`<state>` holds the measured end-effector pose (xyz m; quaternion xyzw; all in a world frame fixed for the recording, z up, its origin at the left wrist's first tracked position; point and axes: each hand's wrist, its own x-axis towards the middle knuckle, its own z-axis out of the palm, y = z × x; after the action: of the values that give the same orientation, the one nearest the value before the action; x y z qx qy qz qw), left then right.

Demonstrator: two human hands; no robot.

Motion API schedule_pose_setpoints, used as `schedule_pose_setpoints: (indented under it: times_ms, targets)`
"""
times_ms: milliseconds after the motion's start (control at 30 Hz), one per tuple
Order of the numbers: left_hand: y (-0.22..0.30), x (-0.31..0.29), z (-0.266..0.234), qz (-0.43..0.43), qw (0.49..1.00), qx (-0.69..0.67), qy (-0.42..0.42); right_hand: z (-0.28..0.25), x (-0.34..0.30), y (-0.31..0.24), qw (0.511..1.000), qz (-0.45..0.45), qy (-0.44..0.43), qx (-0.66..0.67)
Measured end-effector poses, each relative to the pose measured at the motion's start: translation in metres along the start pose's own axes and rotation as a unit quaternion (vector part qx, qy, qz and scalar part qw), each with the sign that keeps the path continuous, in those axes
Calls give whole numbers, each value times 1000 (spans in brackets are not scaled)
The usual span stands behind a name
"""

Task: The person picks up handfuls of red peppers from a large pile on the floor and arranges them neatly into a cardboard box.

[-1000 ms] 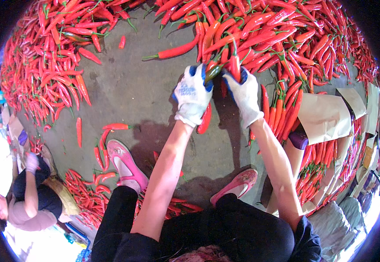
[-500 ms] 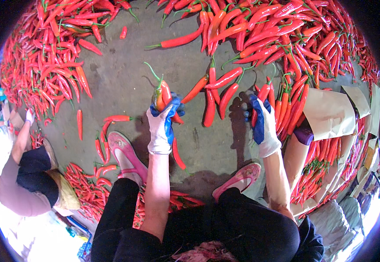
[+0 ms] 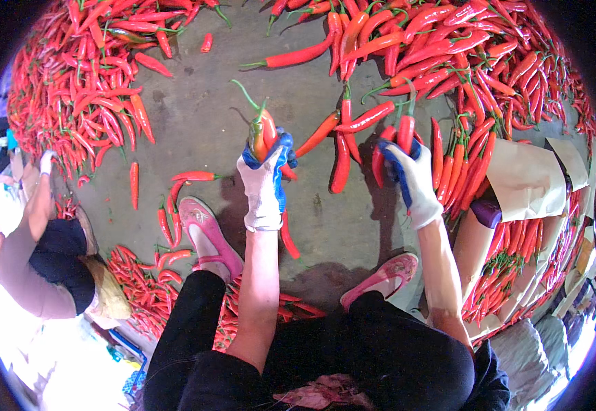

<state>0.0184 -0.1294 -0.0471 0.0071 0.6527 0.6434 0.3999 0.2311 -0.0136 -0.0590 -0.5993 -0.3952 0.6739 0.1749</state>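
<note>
My left hand, in a white glove with a blue coated palm, is closed around a few chili peppers. One of them is partly green and orange, with a long curled stem. My right hand, gloved the same way, grips red chili peppers whose stems point away from me. Its fingertips are partly hidden by the glove and the peppers. Between my hands lie loose peppers on the grey floor, among them a long red chili and an orange-red one.
Large heaps of red chilies lie at far left and far right. At right stands a paper-lined box holding chilies. More chilies lie near my pink shoes. Another person crouches at left, reaching toward the heap.
Both hands have risen slightly farther from me, still holding peppers. The right hand's peppers now stick out more visibly above the glove. The whole view has shifted a little.
</note>
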Motion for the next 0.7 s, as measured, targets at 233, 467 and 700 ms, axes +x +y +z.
schedule_pose_setpoints:
  times_ms: [233,467,700]
  targets:
    - [-8,4,25,330,740,582,-68,-9,-12,-12,997,-55,-39,36]
    - [-20,0,-13,218,879,419,-70,-2,36,-16,974,-198,-48,-99]
    - [-8,-14,-40,-103,986,85,-95,15,8,-16,949,-102,-226,-192]
